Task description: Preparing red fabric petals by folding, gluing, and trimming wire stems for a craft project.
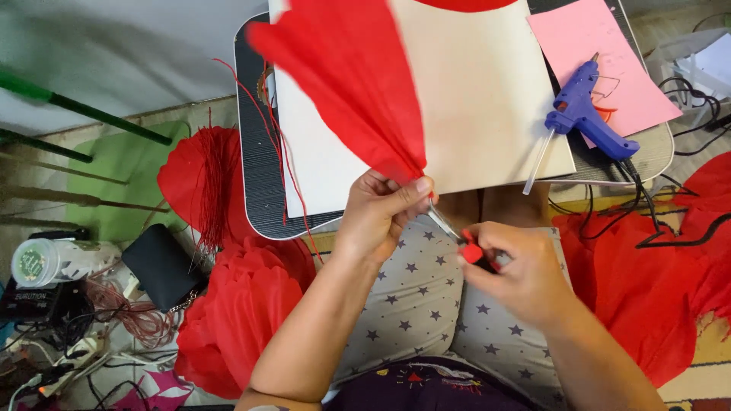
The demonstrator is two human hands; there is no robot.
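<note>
My left hand [381, 209] pinches the gathered narrow end of a fan of folded red crepe paper [343, 68], which spreads up and left over a cream sheet [472, 99]. My right hand [518, 270] grips red-handled scissors [464, 242]; their metal blades point up-left and meet the pinched paper end just under my left thumb. Both hands hover above my lap, which is covered in grey star-print fabric [415, 304].
A black lap tray [255, 167] carries the cream sheet, a pink sheet [601, 61] and a blue glue gun [590, 114] with its black cord. Red paper flowers [236, 312] and red threads lie left, more red paper [647, 281] right. Green sticks, a pouch and a jar are far left.
</note>
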